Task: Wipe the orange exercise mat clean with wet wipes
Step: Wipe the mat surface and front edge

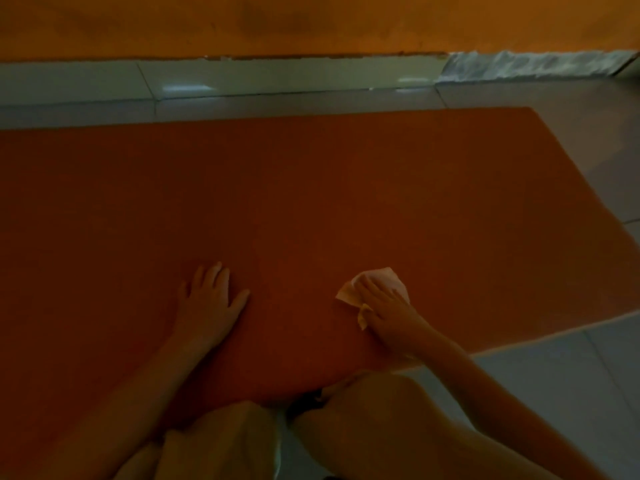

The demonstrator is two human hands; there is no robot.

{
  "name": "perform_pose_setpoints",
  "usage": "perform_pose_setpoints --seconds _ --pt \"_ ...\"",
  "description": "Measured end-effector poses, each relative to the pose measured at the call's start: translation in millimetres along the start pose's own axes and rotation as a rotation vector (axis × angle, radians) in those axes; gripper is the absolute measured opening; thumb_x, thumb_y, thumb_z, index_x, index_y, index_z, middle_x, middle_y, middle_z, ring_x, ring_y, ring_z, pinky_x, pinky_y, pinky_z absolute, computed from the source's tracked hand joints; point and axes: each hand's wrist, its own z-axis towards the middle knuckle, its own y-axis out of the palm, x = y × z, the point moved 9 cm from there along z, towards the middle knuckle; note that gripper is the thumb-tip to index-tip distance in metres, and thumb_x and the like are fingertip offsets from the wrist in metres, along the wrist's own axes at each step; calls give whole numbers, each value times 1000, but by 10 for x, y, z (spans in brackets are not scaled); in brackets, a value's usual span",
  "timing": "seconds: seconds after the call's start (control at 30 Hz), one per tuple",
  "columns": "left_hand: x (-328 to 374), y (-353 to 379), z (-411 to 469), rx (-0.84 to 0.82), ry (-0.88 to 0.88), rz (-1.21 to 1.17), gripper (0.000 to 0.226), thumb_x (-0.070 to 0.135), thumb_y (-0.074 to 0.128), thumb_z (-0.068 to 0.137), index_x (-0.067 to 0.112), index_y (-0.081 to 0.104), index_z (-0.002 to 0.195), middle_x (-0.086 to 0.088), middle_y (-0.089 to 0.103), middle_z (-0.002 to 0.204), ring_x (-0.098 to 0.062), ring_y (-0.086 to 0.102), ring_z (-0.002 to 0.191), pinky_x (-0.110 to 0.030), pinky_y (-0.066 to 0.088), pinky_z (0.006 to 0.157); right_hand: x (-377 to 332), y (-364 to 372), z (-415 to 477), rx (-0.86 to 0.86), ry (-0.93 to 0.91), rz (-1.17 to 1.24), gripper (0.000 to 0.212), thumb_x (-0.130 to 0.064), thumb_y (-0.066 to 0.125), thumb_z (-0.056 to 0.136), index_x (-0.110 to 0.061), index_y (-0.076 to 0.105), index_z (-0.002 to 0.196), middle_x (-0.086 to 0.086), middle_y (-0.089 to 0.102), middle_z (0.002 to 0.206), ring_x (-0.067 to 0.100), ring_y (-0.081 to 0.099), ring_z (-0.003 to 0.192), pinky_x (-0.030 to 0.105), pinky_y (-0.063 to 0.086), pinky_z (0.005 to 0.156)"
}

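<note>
Most of the frame is filled by the orange exercise mat, which lies flat on the grey tiled floor and runs from the left edge to a slanted end at the right. Its far long edge lies parallel to the orange wall across the top. The person's knees sit at the bottom centre, at the mat's near edge.

The left hand, lower centre-left, lies palm-down on the bare mat with fingers straight and slightly spread, holding nothing. The right hand, lower centre-right, lies palm-down on a pale wet wipe. As far as the dim light shows, its fingers are laid flat over the wipe and not curled round it. The crumpled corners of the wipe stick out at the upper side and the left of the hand.

The step in hand looks like wiping the near right part of the mat. To do it well, the flat left palm should bear down so the mat does not creep or ripple. The right hand should keep the wipe spread under the whole palm and make overlapping strokes toward the slanted end. The wipe is bunched at its lower left corner, and re-flattening it would give more contact. No dirt or damp streak can be made out, so progress cannot be judged.
</note>
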Motion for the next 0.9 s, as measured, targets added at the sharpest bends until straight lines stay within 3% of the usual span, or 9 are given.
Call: perform_pose_setpoints --seconds 0.07,0.2,0.27,0.33,0.5,0.63,0.7,0.83,0.9 --pt "-2 -14 -8 18 25 7 66 55 23 99 20 14 154 3 2 162 -21 -2 149 -47 2 120 -132 22 -44 0 -41 5 54 -37 18 105 -24 -7 151 -9 -12 157 12 -16 145 35 -10 116" --pt "6 11 -35 60 41 7 65 54 22 100 21 13 155 4 2 162 -18 -1 149 -45 3 120 -202 133 -474 -44 -297 -38 70 -69 -7 87 -26 -14 142 -11 -16 151 9 -18 142 32 -11 114" --pt "5 17 -23 58 38 8 64 54 21 99 23 11 155 5 2 162 -18 -1 149 -45 2 120 54 102 -512 -83 -236 -47 58 -62 -2 93 -31 -16 141 -15 -18 151 5 -19 141 32 -10 116" --pt "19 -4 -6 61 53 21 61 52 22 100 26 11 155 6 2 162 -18 -2 149 -45 1 119 201 -6 -360 -56 -170 -38 66 -69 -8 87 -31 -17 141 -17 -20 148 3 -19 140 33 -8 117" --pt "158 -44 39 39 196 90 55 47 20 102 28 17 153 8 8 161 -16 2 149 -43 4 119 63 -109 167 17 -43 19 54 -30 22 106 -23 -4 153 -8 -14 158 14 -17 145 37 -11 116" --pt "219 -196 120 101 224 89 50 39 38 100 18 40 145 0 32 153 -22 27 142 -44 23 116 -182 -59 -66 1 -282 -59 57 -46 13 98 -31 -13 146 -15 -22 151 5 -25 138 29 -17 111" --pt "320 -244 166 126 226 82 52 42 38 99 17 39 146 -1 32 153 -22 28 142 -45 25 115 -88 -70 -163 -41 -315 -51 54 -43 19 102 -35 -14 143 -19 -22 150 1 -24 139 25 -16 110" --pt "474 -84 252 24 248 156 58 49 10 99 28 11 154 10 4 161 -19 2 149 -43 9 119 327 -279 136 -7 -97 39 52 -30 22 106 -27 -7 149 -14 -18 151 3 -23 138 25 -16 110" --pt "488 -60 277 -16 244 184 54 45 14 103 30 8 154 12 1 161 -18 0 149 -42 8 119 500 -350 411 26 63 19 54 -35 9 103 -17 3 153 -4 -16 157 17 -20 144 40 -11 118"
